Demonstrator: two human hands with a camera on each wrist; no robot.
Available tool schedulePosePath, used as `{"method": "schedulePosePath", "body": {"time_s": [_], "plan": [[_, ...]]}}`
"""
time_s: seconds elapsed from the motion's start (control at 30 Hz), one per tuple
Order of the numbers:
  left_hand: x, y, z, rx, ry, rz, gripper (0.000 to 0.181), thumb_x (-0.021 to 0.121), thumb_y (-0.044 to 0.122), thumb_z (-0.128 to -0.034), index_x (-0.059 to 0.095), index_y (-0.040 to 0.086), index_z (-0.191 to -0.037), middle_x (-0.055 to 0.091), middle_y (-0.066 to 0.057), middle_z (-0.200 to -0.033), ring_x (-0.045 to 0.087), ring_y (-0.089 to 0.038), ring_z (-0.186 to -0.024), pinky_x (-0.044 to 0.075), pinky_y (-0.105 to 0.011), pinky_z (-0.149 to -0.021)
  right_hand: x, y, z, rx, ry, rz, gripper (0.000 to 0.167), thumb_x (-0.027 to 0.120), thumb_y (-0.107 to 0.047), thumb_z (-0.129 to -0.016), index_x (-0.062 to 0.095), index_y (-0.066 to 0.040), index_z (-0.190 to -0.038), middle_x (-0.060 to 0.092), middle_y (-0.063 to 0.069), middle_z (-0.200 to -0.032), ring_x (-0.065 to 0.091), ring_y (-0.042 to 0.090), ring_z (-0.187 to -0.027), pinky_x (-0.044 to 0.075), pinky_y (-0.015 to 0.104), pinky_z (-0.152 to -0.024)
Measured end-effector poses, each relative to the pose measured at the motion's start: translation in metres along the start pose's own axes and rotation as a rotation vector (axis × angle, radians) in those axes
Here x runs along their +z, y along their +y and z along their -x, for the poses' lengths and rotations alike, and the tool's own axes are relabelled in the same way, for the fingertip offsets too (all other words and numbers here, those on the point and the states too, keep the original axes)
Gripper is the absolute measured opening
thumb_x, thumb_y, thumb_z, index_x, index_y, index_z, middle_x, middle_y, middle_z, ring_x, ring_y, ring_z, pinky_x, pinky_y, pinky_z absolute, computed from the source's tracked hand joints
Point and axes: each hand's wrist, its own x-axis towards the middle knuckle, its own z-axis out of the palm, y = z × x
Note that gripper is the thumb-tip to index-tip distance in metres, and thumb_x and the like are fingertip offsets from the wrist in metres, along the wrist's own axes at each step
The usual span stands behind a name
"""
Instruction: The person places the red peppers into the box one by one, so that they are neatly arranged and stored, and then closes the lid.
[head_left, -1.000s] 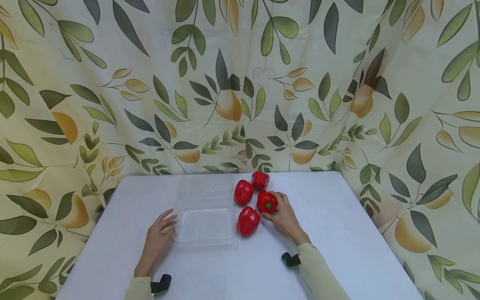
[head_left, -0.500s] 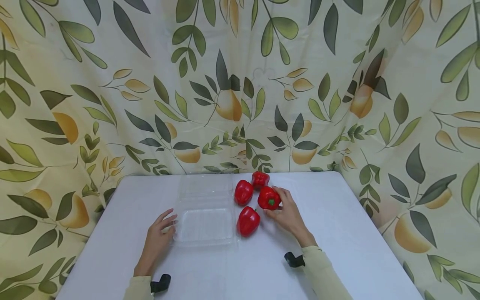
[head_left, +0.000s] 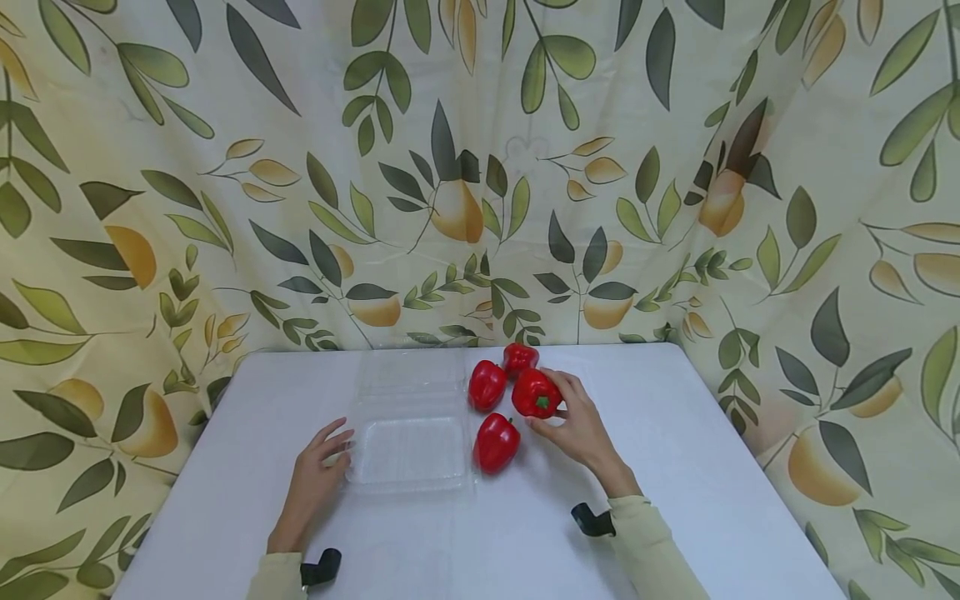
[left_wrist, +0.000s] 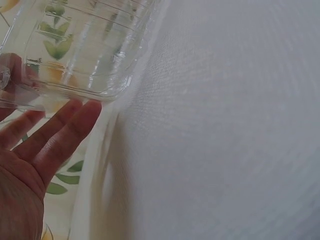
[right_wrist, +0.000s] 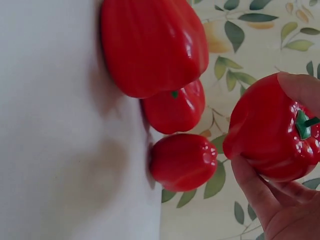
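Observation:
My right hand [head_left: 581, 429] grips a red bell pepper [head_left: 536, 394] between thumb and fingers. In the right wrist view this bell pepper [right_wrist: 272, 130] is held off the table, its green stem facing the wrist. Three more red bell peppers lie close by: a near one [head_left: 496, 443], a middle one [head_left: 487, 386] and a far one [head_left: 521, 360]. To their left sits an open clear plastic container [head_left: 412, 450], its lid [head_left: 411, 373] folded back. My left hand [head_left: 318, 475] rests its loosely extended fingers at the container's left edge; the left wrist view shows fingertips [left_wrist: 92, 107] against the plastic.
A white cloth covers the table [head_left: 510, 542], whose far edge meets a leaf-and-fruit patterned curtain [head_left: 480, 208]. Black wrist-camera mounts stick out from the left sleeve [head_left: 277, 577] and the right sleeve [head_left: 652, 542].
My right hand has lifted the bell pepper off the table and drawn it slightly back and right, then a touch left. The left hand, container and other peppers have stayed put.

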Motion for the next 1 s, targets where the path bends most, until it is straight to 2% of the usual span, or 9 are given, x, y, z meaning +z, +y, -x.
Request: {"method": "schedulePosePath", "body": {"time_s": [0.17, 0.3, 0.37, 0.63, 0.8, 0.9, 1.0], "plan": [[0.000, 0.001, 0.000, 0.002, 0.009, -0.009, 0.035, 0.061, 0.000, -0.0881, 0.068, 0.003, -0.122, 0.054, -0.007, -0.144, 0.068, -0.031, -0.109, 0.060, -0.027, -0.083, -0.003, -0.008, 0.001, -0.026, 0.012, -0.018, 0.087, 0.086, -0.027, -0.072, 0.041, -0.022, -0.146, 0.045, 0.009, -0.141, 0.049, 0.032, -0.128, 0.061, 0.048, -0.085], [0.001, 0.002, -0.001, -0.002, 0.016, -0.016, 0.034, 0.061, 0.001, -0.0882, 0.068, 0.003, -0.121, 0.054, -0.007, -0.144, 0.068, -0.031, -0.109, 0.060, -0.041, -0.086, -0.005, -0.015, 0.002, -0.039, -0.003, -0.031, 0.089, 0.086, -0.031, -0.071, 0.041, -0.023, -0.146, 0.047, 0.008, -0.141, 0.050, 0.031, -0.128, 0.060, 0.051, -0.087], [0.001, 0.002, -0.001, -0.004, 0.015, -0.014, 0.034, 0.061, 0.001, -0.0883, 0.068, 0.003, -0.121, 0.054, -0.007, -0.144, 0.068, -0.030, -0.109, 0.060, -0.043, -0.087, -0.006, -0.019, 0.002, -0.046, -0.013, -0.029, 0.090, 0.087, -0.033, -0.070, 0.041, -0.025, -0.146, 0.048, 0.006, -0.141, 0.051, 0.030, -0.128, 0.059, 0.050, -0.088], [0.001, 0.001, 0.000, -0.004, 0.008, -0.003, 0.034, 0.061, 0.002, -0.0883, 0.068, 0.003, -0.121, 0.054, -0.006, -0.145, 0.068, -0.029, -0.110, 0.060, -0.028, -0.083, -0.008, -0.032, 0.000, -0.074, -0.023, -0.009, 0.090, 0.088, -0.028, -0.069, 0.042, -0.024, -0.146, 0.049, 0.004, -0.142, 0.052, 0.029, -0.127, 0.060, 0.045, -0.088], [0.000, 0.002, 0.001, -0.020, -0.003, 0.005, 0.033, 0.060, 0.004, -0.0900, 0.068, 0.004, -0.122, 0.052, -0.003, -0.146, 0.067, -0.028, -0.113, 0.055, -0.016, -0.083, -0.007, -0.041, -0.002, -0.093, -0.020, -0.021, 0.088, 0.088, -0.025, -0.069, 0.043, -0.023, -0.145, 0.050, 0.004, -0.140, 0.052, 0.029, -0.127, 0.061, 0.044, -0.088], [0.000, 0.002, 0.002, -0.020, -0.005, 0.007, 0.033, 0.060, 0.004, -0.0902, 0.067, 0.004, -0.123, 0.052, -0.003, -0.146, 0.066, -0.028, -0.113, 0.057, -0.020, -0.084, -0.005, -0.045, -0.002, -0.094, -0.021, -0.036, 0.088, 0.087, -0.024, -0.069, 0.043, -0.022, -0.145, 0.051, 0.004, -0.139, 0.053, 0.029, -0.126, 0.061, 0.043, -0.087], [0.000, 0.002, 0.002, -0.023, -0.008, 0.010, 0.033, 0.060, 0.004, -0.0905, 0.067, 0.004, -0.123, 0.052, -0.004, -0.147, 0.066, -0.029, -0.114, 0.060, -0.034, -0.087, -0.002, -0.049, -0.002, -0.097, -0.023, -0.056, 0.087, 0.087, -0.025, -0.070, 0.042, -0.021, -0.145, 0.052, 0.006, -0.138, 0.054, 0.029, -0.125, 0.061, 0.044, -0.087]]}}
